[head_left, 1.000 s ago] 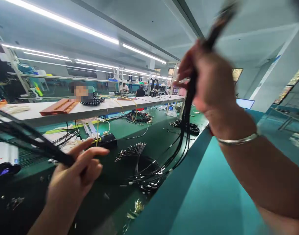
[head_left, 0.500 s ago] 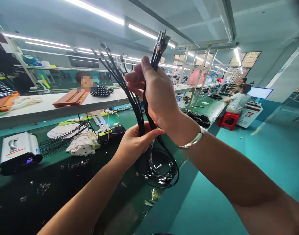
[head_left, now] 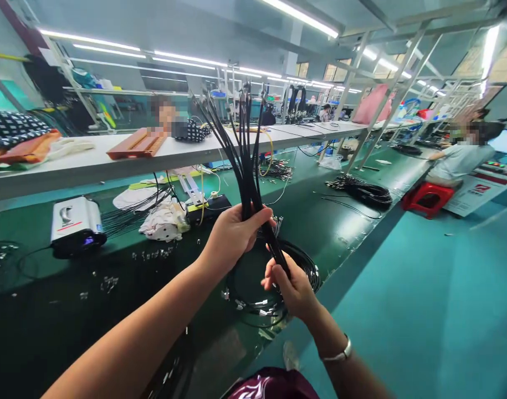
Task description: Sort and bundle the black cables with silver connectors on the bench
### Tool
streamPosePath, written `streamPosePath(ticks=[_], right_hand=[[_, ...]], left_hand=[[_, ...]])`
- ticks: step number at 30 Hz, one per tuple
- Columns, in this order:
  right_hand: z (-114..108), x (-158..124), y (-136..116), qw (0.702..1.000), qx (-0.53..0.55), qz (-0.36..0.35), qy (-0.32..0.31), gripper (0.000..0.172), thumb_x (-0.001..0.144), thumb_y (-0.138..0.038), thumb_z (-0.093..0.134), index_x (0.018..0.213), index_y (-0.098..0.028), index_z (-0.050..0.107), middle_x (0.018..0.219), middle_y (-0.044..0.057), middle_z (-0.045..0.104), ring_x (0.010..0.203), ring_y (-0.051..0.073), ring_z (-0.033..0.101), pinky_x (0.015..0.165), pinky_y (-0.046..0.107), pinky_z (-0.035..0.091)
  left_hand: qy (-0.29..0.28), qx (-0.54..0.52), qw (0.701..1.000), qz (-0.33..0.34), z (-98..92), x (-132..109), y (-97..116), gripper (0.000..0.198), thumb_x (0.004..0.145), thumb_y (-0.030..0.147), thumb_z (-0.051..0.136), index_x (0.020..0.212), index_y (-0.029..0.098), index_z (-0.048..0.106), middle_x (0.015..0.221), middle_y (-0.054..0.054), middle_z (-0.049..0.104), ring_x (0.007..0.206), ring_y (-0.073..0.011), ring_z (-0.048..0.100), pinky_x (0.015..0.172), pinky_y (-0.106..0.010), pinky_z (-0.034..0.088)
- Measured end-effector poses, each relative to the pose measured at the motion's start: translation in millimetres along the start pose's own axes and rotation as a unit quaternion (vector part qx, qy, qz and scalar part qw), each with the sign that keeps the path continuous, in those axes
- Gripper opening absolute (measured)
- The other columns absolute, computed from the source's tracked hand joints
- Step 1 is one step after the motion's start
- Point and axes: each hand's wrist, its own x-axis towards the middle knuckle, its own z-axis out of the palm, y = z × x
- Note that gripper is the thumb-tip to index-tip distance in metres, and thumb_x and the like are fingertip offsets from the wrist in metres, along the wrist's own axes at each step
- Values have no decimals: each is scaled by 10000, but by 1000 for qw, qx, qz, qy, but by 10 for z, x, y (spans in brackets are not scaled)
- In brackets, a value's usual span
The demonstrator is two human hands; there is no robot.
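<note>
A bundle of black cables (head_left: 245, 180) stands up in front of me, its tipped ends fanned out at the top. My left hand (head_left: 232, 233) is closed round the bundle at mid-height, thumb across it. Lower down and to the right, my right hand (head_left: 288, 280) grips the same bundle, its fingers curled about it. Below the hands lies a coil of black cables (head_left: 305, 257) on the green bench (head_left: 336, 238), with shiny metal ends at its near side. Part of the coil is hidden behind my hands.
A silver-and-black device (head_left: 76, 224) sits at left, beside thin black wires and a white cloth (head_left: 165, 221). Another cable coil (head_left: 361, 191) lies farther right. Brown wooden racks (head_left: 134, 145) rest on the raised white shelf (head_left: 220, 145). A person sits on a red stool (head_left: 428, 198).
My right hand has come down from the cables' upper ends to the bundle below my left hand. The separate strands are now together in one bundle. The view has turned right.
</note>
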Motion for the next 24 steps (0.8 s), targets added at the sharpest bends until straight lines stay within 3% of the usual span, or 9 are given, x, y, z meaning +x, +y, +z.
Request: streamPosePath(ticks=[3, 5, 7, 10, 12, 15, 18, 21, 24], right_hand=[[-16, 17, -43, 995, 92, 37, 1, 412, 919, -461, 357, 1223, -195, 437, 726, 4, 451, 483, 95, 443, 454, 229, 407], [-188, 23, -79, 992, 112, 49, 37, 401, 913, -465, 374, 1173, -184, 490, 682, 0, 432, 465, 84, 388, 402, 198, 315], [-464, 16, -63, 982, 130, 39, 129, 356, 896, -453, 432, 1109, -187, 535, 632, -15, 401, 455, 75, 333, 394, 187, 263], [-929, -6, 68, 942, 174, 30, 286, 297, 885, -431, 469, 1062, -206, 551, 593, -42, 316, 434, 64, 245, 381, 175, 206], [-1183, -16, 203, 926, 194, 65, 318, 292, 877, -427, 485, 1070, -216, 545, 593, -49, 281, 434, 66, 209, 377, 172, 181], [-1460, 2, 434, 927, 205, 130, 286, 333, 855, -449, 513, 1093, -217, 531, 607, -48, 282, 441, 67, 208, 378, 171, 171], [-1692, 97, 679, 933, 202, 172, 243, 353, 851, -465, 515, 1087, -204, 525, 617, -50, 281, 442, 58, 199, 377, 164, 155], [-1888, 279, 887, 944, 206, 208, 151, 391, 846, -489, 510, 1093, -186, 509, 613, -57, 287, 434, 48, 184, 370, 157, 151], [-1996, 518, 1001, 949, 215, 229, 33, 474, 806, -522, 547, 1109, -163, 489, 593, -64, 303, 412, 42, 182, 349, 157, 151]], left_hand=[[27, 33, 999, -1, 62, 84, -10, 208, 741, 344, 622, 715, 139, 607, 388, 77, 300, 321, -32, 241, 321, -171, 139], [67, 36, 997, 10, 37, 123, 11, 193, 735, 335, 628, 769, 146, 608, 435, 63, 358, 326, -30, 257, 316, -161, 162], [117, -2, 992, 39, -64, 119, 41, 182, 774, 328, 560, 808, 154, 594, 528, 31, 447, 324, -28, 258, 301, -161, 180], [188, -79, 974, 103, -265, 38, 5, 179, 807, 244, 417, 781, 152, 569, 593, 1, 469, 340, -48, 286, 300, -174, 231], [253, -100, 956, 105, -321, -7, -130, 155, 787, 202, 411, 757, 157, 555, 594, 0, 451, 369, -65, 321, 314, -182, 271], [305, -93, 946, 52, -193, 39, -444, 134, 767, 206, 490, 856, 164, 581, 638, 0, 461, 404, -69, 349, 318, -173, 268], [302, -57, 951, 24, 82, 219, -688, 288, 742, 253, 575, 1019, 174, 576, 677, 2, 466, 448, -69, 369, 340, -168, 280], [265, 11, 964, -3, 347, 425, -749, 424, 729, 268, 615, 1136, 192, 526, 610, 38, 395, 455, -65, 341, 359, -164, 276], [205, 51, 977, -25, 575, 589, -662, 480, 757, 289, 596, 1212, 208, 465, 629, 44, 369, 477, -61, 333, 379, -164, 276]])
